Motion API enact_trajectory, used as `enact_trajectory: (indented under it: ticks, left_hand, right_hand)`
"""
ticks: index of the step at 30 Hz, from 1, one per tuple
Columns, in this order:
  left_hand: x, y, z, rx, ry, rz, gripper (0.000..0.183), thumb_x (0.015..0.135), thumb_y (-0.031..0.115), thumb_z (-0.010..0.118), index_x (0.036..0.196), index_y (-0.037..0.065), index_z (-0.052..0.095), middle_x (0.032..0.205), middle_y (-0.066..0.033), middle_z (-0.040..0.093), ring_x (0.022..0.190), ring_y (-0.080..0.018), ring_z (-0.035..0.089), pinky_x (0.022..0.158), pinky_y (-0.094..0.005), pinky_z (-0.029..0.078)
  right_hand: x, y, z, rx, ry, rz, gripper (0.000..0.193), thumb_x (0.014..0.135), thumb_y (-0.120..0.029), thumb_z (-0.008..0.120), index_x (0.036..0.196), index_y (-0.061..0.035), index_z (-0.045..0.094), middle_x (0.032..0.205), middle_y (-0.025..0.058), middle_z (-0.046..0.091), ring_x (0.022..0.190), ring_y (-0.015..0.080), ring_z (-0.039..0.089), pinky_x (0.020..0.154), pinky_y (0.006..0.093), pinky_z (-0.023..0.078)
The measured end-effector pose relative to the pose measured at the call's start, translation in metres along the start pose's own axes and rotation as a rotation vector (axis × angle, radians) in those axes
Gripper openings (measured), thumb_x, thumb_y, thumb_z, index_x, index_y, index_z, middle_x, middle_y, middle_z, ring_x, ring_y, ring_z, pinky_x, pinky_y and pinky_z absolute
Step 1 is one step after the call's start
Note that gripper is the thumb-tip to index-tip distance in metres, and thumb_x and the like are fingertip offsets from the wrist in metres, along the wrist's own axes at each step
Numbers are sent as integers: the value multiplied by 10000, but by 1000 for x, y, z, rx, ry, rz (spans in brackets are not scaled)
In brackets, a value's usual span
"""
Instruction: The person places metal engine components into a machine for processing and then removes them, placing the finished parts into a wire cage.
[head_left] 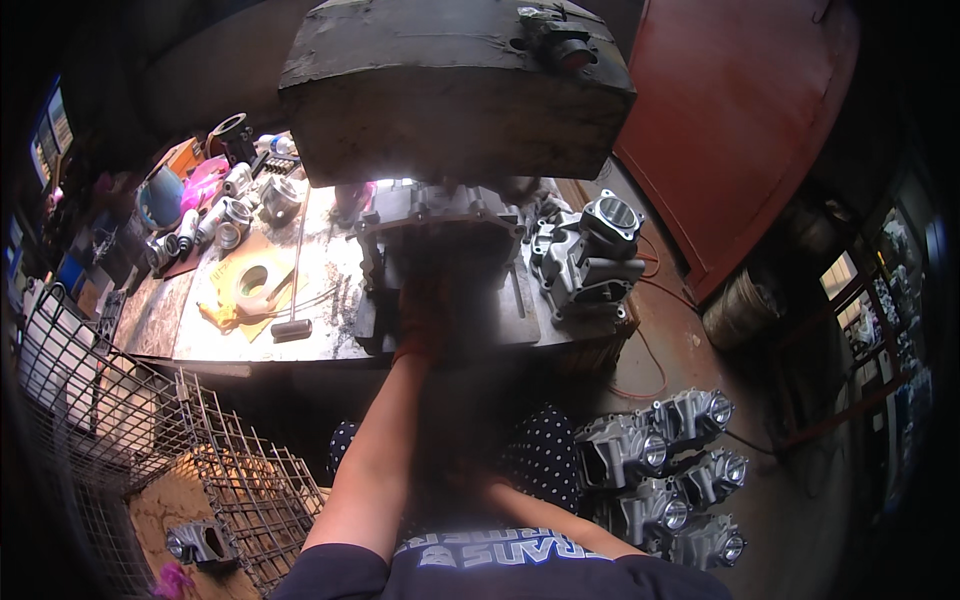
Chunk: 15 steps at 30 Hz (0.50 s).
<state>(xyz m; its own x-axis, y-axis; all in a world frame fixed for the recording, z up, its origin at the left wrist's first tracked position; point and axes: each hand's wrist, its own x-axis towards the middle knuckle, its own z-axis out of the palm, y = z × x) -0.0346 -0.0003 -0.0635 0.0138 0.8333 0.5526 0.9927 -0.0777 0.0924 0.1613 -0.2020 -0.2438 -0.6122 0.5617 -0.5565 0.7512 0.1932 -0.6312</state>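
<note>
On the bench in front of me stands a large grey metal casting (440,207), its near side dark and shadowed. My left arm reaches forward to it, and my left hand (425,305), in what looks like a reddish glove, is at its near side; shadow and a dark smear hide the fingers. My right forearm comes in from the lower right and points toward my lap. There the same dark blur covers my right hand, so neither its fingers nor anything in them shows. A second casting (585,255) with a round bore stands on the bench to the right.
A dark metal box (455,130) hangs low over the bench. A hammer (292,328) and a ring-shaped part (253,282) lie left. Several castings (660,470) stand at lower right. A wire cage (235,490) is at lower left. A hose (660,375) runs along the floor.
</note>
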Motion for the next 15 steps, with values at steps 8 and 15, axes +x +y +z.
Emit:
enact_trajectory:
  ticks: [8,15]
  left_hand:
    - [7,9,-14,50,6,3,734,813,249,603,1452,110,270,1436,-111,361,1310,-257,354,1100,-437,244]
    - [4,4,-5,62,21,12,688,845,268,567,1448,107,276,1447,-105,348,1318,-246,346,1107,-438,238]
  right_hand:
    - [13,27,23,-103,96,-113,482,882,-403,546,1231,-70,569,1227,202,572,1137,347,548,965,397,425]
    - [6,4,3,71,41,28,464,879,-371,567,1234,-72,564,1198,201,587,1107,337,566,950,390,432]
